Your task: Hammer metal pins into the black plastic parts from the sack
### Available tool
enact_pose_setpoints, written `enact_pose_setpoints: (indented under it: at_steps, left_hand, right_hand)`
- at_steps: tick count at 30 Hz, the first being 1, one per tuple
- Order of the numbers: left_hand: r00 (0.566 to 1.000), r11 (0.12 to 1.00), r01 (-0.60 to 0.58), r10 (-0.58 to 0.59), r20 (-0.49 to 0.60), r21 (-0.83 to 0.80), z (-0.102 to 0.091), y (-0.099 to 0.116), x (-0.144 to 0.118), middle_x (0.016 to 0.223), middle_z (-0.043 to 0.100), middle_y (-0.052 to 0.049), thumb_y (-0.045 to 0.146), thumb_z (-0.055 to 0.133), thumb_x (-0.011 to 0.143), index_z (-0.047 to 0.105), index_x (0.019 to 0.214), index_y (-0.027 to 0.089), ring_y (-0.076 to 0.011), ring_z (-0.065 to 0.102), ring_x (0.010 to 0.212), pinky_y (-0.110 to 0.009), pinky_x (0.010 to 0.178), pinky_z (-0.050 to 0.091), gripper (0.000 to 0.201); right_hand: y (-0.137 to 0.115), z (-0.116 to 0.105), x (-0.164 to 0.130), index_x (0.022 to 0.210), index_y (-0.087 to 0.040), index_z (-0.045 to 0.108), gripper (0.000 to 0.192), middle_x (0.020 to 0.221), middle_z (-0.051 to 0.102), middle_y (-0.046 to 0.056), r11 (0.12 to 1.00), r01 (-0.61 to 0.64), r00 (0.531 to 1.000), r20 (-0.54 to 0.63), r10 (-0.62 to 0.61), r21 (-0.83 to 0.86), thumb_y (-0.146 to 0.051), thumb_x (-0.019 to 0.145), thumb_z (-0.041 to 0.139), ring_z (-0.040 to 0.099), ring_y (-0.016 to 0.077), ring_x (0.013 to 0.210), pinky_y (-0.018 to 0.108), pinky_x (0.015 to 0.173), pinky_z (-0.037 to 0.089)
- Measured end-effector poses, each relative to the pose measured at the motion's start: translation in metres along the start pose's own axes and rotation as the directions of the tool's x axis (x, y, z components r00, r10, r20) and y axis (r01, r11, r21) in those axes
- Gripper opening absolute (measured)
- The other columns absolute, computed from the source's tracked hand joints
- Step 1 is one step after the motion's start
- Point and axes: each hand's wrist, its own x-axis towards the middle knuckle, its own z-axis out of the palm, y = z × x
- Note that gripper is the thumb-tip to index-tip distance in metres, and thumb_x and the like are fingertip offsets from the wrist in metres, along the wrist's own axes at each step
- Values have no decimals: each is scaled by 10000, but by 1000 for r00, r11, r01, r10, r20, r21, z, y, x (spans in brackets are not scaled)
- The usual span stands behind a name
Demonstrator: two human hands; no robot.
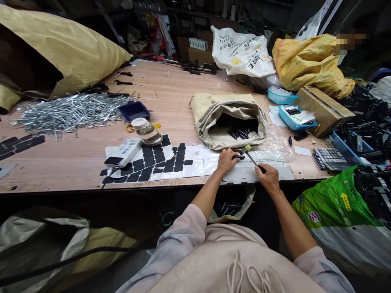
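Observation:
My right hand (pixel 270 178) is closed around the dark grip of a small hammer (pixel 253 159). The hammer's head, with a yellow-green patch on it, is over the work surface close to my left hand. My left hand (pixel 227 161) pinches a small black part (pixel 238 157) against a pale board (pixel 259 171) at the table's front edge. Just behind both hands lies a beige sack (pixel 210 118) with its mouth towards me. Similar black parts (pixel 240 133) show inside it. Below the table edge, between my arms, another sack holds more black parts (pixel 227 208).
To the left are a heap of metal rods (pixel 73 112), a dark blue tray (pixel 134 111), a jar (pixel 147 132), a white device (pixel 124 152) and black adhesive pads (pixel 152 158). On the right stand blue baskets (pixel 295 123), a calculator (pixel 330 158) and a green bag (pixel 330 199).

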Motion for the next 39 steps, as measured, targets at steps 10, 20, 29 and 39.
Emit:
enact_pose_setpoints:
  at_steps: [10, 20, 29, 39]
  left_hand:
    - [1000, 1000, -8, 8, 0, 0, 0, 0, -2, 951, 639, -40, 312, 759, 843, 775, 1010, 249, -241, 514, 998, -376, 885, 433, 180]
    - [993, 993, -113, 112, -38, -16, -9, 7, -12, 917, 621, -42, 266, 752, 844, 750, 982, 225, -226, 520, 937, -371, 849, 442, 144]
    - [908, 908, -419, 418, 25, 25, -21, 10, -173, 920, 605, -63, 315, 708, 870, 714, 1015, 220, -209, 564, 844, -367, 756, 462, 174]
    - [955, 992, -112, 122, -271, 55, -36, 18, 18, 1088, 638, -102, 223, 494, 994, 691, 1138, 206, -238, 570, 1043, -377, 924, 464, 245]
  right_hand:
    - [8, 9, 14, 855, -211, 789, 303, 826, 774, 75, 980, -144, 989, 47, 139, 135, -469, 790, 643, 728, 259, 784, 355, 765, 571]
    - [18, 4, 32, 740, -153, 700, 351, 567, 599, -6, 644, -503, 863, 292, 413, 577, -495, 695, 763, 485, 98, 403, 204, 324, 384]
    - [19, 4, 32, 721, -153, 695, 334, 569, 608, -4, 655, -499, 866, 296, 404, 568, -481, 705, 759, 494, 96, 404, 200, 326, 409]
    - [13, 8, 29, 732, -174, 699, 357, 547, 583, -16, 777, -442, 897, 237, 374, 449, -530, 748, 681, 489, 110, 392, 221, 351, 422]
